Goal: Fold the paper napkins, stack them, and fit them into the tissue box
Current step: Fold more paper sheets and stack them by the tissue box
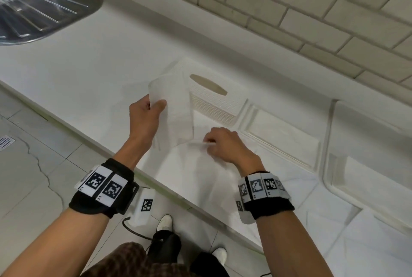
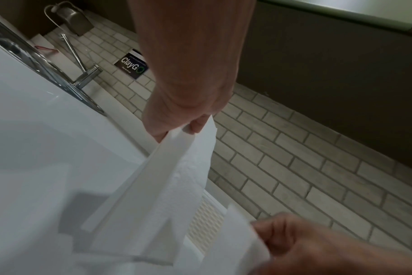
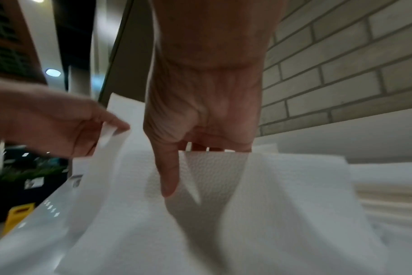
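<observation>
A white paper napkin [image 1: 178, 107] hangs above the counter between both hands. My left hand [image 1: 149, 109] pinches its upper left corner between thumb and fingers; the pinch also shows in the left wrist view [image 2: 188, 128]. My right hand [image 1: 217, 140] grips the napkin's lower right edge, fingers curled over it [image 3: 207, 148] and thumb pointing down in front. The white tissue box [image 1: 214, 100], with latticed sides and an oval slot on top, stands on the counter just behind the napkin. More white napkin paper [image 1: 200, 178] lies spread on the counter under my right hand.
Folded napkins in shallow white trays [image 1: 287, 140] sit to the right of the box. A steel sink drainboard [image 1: 44, 2] is at the far left. A brick-tile wall [image 1: 289, 9] runs behind the counter. The counter's front edge [image 1: 89, 140] runs diagonally below my left wrist.
</observation>
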### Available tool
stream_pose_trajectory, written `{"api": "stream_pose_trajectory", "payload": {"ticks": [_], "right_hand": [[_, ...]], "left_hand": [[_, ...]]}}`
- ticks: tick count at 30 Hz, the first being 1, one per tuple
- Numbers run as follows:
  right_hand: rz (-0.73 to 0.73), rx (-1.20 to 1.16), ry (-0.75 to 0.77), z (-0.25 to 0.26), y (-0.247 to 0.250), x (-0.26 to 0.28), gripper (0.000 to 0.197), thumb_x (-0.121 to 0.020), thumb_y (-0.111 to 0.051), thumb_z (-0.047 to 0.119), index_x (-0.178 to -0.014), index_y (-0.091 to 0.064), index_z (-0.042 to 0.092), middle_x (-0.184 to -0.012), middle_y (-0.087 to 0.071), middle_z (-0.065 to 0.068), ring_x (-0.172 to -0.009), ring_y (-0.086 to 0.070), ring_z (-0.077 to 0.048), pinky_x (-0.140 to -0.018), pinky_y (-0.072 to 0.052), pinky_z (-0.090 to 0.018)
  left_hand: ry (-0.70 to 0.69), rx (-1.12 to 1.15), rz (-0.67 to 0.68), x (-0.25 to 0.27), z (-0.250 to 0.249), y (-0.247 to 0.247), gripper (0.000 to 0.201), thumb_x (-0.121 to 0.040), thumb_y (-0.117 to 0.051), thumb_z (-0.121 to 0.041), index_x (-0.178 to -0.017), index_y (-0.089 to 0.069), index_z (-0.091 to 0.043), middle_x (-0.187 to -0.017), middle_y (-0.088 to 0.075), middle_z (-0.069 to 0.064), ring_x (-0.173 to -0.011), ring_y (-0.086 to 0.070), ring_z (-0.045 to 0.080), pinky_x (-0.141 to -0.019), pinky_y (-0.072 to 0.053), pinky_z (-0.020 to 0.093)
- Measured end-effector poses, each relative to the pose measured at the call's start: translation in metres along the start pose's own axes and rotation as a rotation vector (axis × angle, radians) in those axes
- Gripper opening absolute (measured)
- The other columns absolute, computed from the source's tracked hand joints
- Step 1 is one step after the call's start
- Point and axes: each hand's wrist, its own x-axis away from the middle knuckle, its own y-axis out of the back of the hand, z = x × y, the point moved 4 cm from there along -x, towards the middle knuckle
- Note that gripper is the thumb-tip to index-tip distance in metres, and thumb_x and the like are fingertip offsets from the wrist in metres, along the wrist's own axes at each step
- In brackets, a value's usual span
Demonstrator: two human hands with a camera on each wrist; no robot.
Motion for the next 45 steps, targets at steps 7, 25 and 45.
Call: {"api": "stream_pose_trajectory", "payload": {"ticks": [7,25,45], "right_hand": [[-0.251,-0.778,0.048,0.012,0.086,0.029,0.012,-0.088,-0.066,0.009,-0.096,-0.068,0.017,-0.092,-0.072,-0.002,-0.081,-0.068,-0.015,-0.074,-0.054,-0.03],[-0.584,-0.855,-0.356,-0.076,0.051,0.07,0.01,-0.091,-0.062,0.018,-0.094,-0.071,0.013,-0.091,-0.071,-0.004,-0.089,-0.068,-0.023,-0.076,-0.056,-0.035],[-0.316,-0.44,-0.35,-0.112,0.044,0.094,0.011,-0.078,-0.072,0.012,-0.088,-0.068,0.017,-0.086,-0.062,0.001,-0.081,-0.055,-0.017,-0.063,-0.041,-0.025]], "left_hand": [[0.051,0.046,0.114,0.007,-0.003,-0.023,0.016,-0.097,-0.051,-0.016,-0.101,-0.067,-0.013,-0.096,-0.07,0.001,-0.085,-0.067,0.018,-0.071,-0.057,0.026],[0.074,-0.037,0.399,0.06,-0.004,-0.095,0.007,-0.091,-0.063,-0.016,-0.088,-0.067,-0.021,-0.084,-0.071,-0.004,-0.071,-0.068,0.014,-0.063,-0.055,0.021],[0.045,-0.006,0.382,0.055,0.005,-0.099,0.019,-0.096,-0.054,-0.017,-0.11,-0.064,-0.021,-0.104,-0.071,-0.001,-0.095,-0.068,0.018,-0.08,-0.053,0.031]]}}
